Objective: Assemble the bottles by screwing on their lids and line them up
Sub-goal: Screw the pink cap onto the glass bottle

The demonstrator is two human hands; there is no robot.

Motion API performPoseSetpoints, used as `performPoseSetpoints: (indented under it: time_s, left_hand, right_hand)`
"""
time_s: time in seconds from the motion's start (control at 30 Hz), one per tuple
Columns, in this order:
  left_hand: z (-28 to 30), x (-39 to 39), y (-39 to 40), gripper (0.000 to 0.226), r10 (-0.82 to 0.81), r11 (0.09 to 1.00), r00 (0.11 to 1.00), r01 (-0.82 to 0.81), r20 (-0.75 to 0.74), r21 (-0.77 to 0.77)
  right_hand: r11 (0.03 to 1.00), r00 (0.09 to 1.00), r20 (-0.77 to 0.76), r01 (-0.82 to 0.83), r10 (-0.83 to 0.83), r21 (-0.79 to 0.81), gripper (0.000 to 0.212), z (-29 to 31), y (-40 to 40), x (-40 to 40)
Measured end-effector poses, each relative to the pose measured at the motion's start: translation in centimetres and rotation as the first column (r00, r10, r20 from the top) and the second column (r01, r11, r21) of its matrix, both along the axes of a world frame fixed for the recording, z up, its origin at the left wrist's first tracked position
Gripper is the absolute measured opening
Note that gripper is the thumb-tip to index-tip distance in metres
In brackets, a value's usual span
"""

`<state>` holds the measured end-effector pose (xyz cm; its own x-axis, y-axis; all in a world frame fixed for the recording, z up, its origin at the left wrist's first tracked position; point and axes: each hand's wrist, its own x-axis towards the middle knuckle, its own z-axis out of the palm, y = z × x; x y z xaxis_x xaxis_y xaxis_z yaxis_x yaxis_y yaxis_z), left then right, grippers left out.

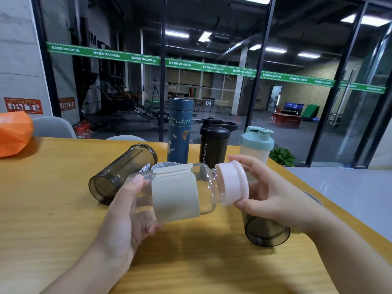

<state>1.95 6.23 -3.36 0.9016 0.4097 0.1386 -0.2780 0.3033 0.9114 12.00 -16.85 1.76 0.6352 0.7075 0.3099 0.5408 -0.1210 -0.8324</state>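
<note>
Glass bottle point(178, 192) gripped sideways by left hand point(127, 211), right hand point(261, 187) pinching its pink lid point(233, 182) near the table's right edge point(301, 183).

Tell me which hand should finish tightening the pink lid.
Right. The right hand already pinches the pink lid, while the left hand grips the glass bottle to steady it.

Even indoor lighting; ceiling panels point(275, 49) glare in the glass wall point(212, 81) beyond the hands. Soft shadows under both hands. Wide-angle bending at edges; focus sharp.
</note>
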Motion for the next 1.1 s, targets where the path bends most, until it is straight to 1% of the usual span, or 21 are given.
performPoseSetpoints:
  time_s: [0.1, 0.17, 0.23, 0.33, 0.4, 0.57, 0.63, 0.73, 0.77, 0.83, 0.97, 1.07, 1.1]
  left_hand:
    - [0.1, 0.1, 0.1, 0.057, 0.011, 1.000, 1.000, -0.011, -0.017, 0.004]
    - [0.1, 0.1, 0.1, 0.063, 0.017, 1.000, 0.998, -0.018, -0.064, -0.012]
    - [0.1, 0.1, 0.1, 0.061, 0.008, 0.998, 0.993, -0.015, -0.119, -0.061]
    - [0.0, 0.2, 0.0, 0.061, -0.011, 0.995, 0.988, -0.005, -0.155, -0.099]
    - [0.0, 0.2, 0.0, 0.066, -0.009, 0.996, 0.988, -0.005, -0.155, -0.093]
    - [0.0, 0.2, 0.1, 0.065, -0.026, 0.998, 0.993, 0.020, -0.117, -0.055]
    - [0.0, 0.1, 0.1, 0.067, -0.023, 0.999, 0.994, 0.018, -0.104, -0.046]
    - [-0.2, 0.1, 0.1, 0.073, -0.032, 0.999, 0.996, 0.028, -0.084, -0.043]
    - [-0.2, 0.1, 0.1, 0.075, -0.034, 0.999, 0.996, 0.030, -0.083, -0.039]
    - [-0.2, 0.1, 0.1, 0.077, -0.039, 0.999, 0.996, 0.036, -0.083, -0.039]
    - [-0.2, 0.3, 0.1, 0.076, -0.038, 0.997, 0.995, 0.033, -0.091, -0.066]
    - [-0.1, 0.5, 0.2, 0.073, -0.029, 0.994, 0.995, 0.018, -0.099, -0.108]
    - [-0.1, 0.5, 0.3, 0.074, -0.025, 0.993, 0.995, 0.014, -0.100, -0.115]
  right_hand:
    - [1.000, 1.000, 0.004, -0.003, 0.003, -0.004, 0.071, 0.1, 0.0, -0.1]
    - [1.000, 1.000, 0.014, -0.008, 0.008, -0.001, 0.070, 0.1, 0.0, -0.2]
    - [1.000, 0.999, 0.044, -0.011, 0.011, -0.009, 0.069, 0.0, 0.1, -0.3]
    - [0.999, 0.998, 0.066, -0.008, 0.012, -0.050, 0.069, 0.0, 0.1, -0.3]
    - [0.998, 0.997, 0.071, 0.003, 0.002, -0.061, 0.069, 0.1, 0.0, -0.3]
    - [0.994, 0.997, 0.046, 0.070, -0.067, -0.079, 0.065, 0.0, 0.1, -0.1]
    - [0.993, 0.995, 0.003, 0.103, -0.103, -0.062, 0.063, -0.1, 0.4, -0.2]
    - [0.987, 0.986, -0.044, 0.156, -0.158, -0.034, 0.048, 0.1, 1.1, -0.5]
    - [0.983, 0.982, -0.042, 0.182, -0.183, -0.030, 0.048, 0.0, 1.2, -0.6]
    - [0.978, 0.978, -0.013, 0.207, -0.207, -0.027, 0.056, -0.1, 1.3, -0.6]
    - [0.984, 0.985, 0.004, 0.171, -0.171, -0.042, 0.065, -0.2, 0.9, -0.7]
    - [0.992, 0.994, 0.057, 0.097, -0.093, -0.080, 0.088, 0.0, 0.5, -0.6]
    - [0.994, 0.995, 0.080, 0.059, -0.052, -0.091, 0.092, 0.0, 0.3, -0.6]
